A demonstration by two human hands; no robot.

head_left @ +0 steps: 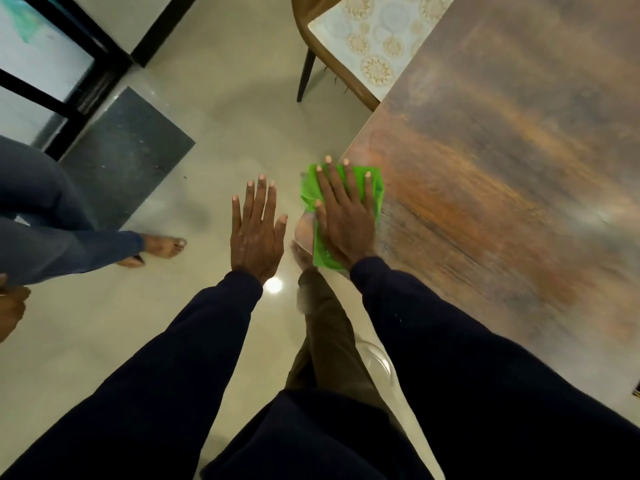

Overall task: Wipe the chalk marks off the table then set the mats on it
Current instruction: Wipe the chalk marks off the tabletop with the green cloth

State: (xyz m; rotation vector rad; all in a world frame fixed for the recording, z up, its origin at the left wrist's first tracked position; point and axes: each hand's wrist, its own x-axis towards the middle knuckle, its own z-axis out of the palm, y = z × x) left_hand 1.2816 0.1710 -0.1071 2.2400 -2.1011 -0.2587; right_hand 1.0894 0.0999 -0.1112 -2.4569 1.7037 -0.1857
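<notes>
Mid-frame, the right hand [346,216] presses flat, fingers spread, on a green cloth [376,192] at the corner of the brown table [502,168], the left hand [258,233] beside it spreads empty over the floor, and a patterned mat [374,36] lies on a chair [302,26] at top centre

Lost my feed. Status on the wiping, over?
Right hand flat on green cloth at table corner. Left hand open, over floor. Patterned mat waiting on chair.
</notes>
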